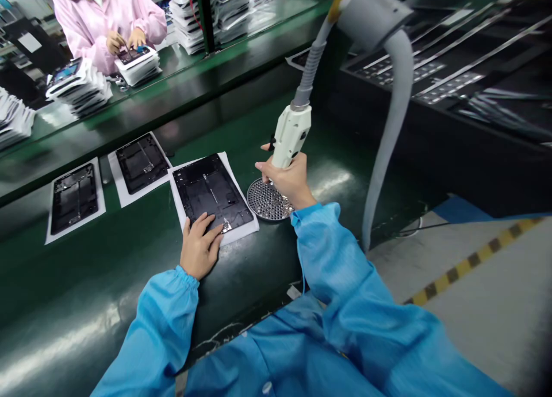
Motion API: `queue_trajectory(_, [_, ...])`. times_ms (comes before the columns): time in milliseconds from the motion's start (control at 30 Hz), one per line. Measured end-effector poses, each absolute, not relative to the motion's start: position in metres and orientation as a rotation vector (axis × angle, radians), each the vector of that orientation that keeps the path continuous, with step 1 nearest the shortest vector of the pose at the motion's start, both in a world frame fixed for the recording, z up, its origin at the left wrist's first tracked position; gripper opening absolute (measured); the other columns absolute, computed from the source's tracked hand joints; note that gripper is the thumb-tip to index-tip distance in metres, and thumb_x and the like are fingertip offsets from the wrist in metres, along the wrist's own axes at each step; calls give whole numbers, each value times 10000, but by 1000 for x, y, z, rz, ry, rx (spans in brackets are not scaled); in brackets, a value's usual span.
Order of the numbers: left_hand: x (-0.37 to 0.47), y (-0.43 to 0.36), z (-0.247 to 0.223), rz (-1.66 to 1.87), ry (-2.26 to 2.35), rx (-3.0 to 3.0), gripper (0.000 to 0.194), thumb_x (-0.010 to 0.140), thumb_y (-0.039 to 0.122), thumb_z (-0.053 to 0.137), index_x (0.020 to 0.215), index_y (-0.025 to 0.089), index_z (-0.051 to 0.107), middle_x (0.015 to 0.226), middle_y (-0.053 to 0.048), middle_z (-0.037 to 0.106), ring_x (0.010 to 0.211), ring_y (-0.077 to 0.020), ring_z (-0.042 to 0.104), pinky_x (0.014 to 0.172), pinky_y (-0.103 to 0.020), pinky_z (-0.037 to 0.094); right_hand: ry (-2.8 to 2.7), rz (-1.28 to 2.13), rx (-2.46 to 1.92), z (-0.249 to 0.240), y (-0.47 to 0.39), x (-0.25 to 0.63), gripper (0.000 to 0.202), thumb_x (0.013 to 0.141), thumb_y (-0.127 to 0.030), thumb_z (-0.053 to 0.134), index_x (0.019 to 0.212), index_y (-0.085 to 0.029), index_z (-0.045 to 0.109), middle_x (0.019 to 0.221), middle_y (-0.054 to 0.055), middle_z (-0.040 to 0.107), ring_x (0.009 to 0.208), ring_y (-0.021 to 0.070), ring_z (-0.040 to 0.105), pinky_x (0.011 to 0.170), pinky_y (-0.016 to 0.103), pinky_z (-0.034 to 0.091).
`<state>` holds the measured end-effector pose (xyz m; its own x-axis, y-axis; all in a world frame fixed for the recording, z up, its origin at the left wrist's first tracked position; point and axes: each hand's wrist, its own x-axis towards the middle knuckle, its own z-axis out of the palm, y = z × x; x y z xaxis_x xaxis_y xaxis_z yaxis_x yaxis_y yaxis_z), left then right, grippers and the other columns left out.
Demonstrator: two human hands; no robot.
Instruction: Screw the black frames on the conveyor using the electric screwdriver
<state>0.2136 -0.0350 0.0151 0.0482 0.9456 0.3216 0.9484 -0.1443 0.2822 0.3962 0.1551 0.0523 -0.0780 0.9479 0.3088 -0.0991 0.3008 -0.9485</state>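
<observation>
On the green bench [107, 264], left to right: first panel [64, 204] and second panel [131, 167], strips [79, 195] fitted; third panel [196, 193], strip [211, 189] likewise in place (any screws too small to tell), left hand [198, 252] laid on its near edge, fingers spread; perforated dish [259, 198]; right hand [293, 181] wrapped around white tool [290, 135], tip hidden.

Open green bench [69, 287] at near left; hose [388, 138] and dark rack [457, 115] blocking the right.

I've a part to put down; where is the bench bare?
Bench left of the left sleeve, below the leftmost panel; also between left hand and right sleeve. Crowded: the stretch from the panels to the perforated dish, beneath the white tool.
</observation>
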Motion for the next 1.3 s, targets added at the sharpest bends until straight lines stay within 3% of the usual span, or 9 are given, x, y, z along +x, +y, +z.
queue_trajectory(433, [214,-35,16,-693,-2056,-2276,248,933,276,510,1086,219,697,1269,-116,628,1282,-289,502,1116,-576,255,-1360,1121,-901,53,155,395,227,631,-175,702,832,-208,602,452,-102,518,371,90,483,404,253,442])
queue_trajectory(1033, [217,-33,15,-712,-2180,-2171,247,903,316,561,1089,228,697,1299,-116,612,1296,-295,489,1123,-579,264,-1359,1063,-855,61,140,391,251,677,-190,697,912,-210,611,469,-89,518,399,105,493,472,287,468])
queue_trajectory(1167, [221,-32,18,-595,-2359,-2040,376,878,415,593,1193,216,640,1430,-130,498,1350,-320,423,1105,-599,291,-1393,1211,-709,67,104,366,237,682,-239,714,895,-224,612,444,-90,528,380,113,492,465,293,466])
queue_trajectory(1300, [225,-30,22,-446,-2407,-2100,716,795,601,619,1370,196,488,1520,-157,362,1401,-359,328,1122,-628,240,-1533,1369,-651,64,71,335,194,673,-276,736,807,-210,612,458,-73,552,421,118,524,564,323,533])
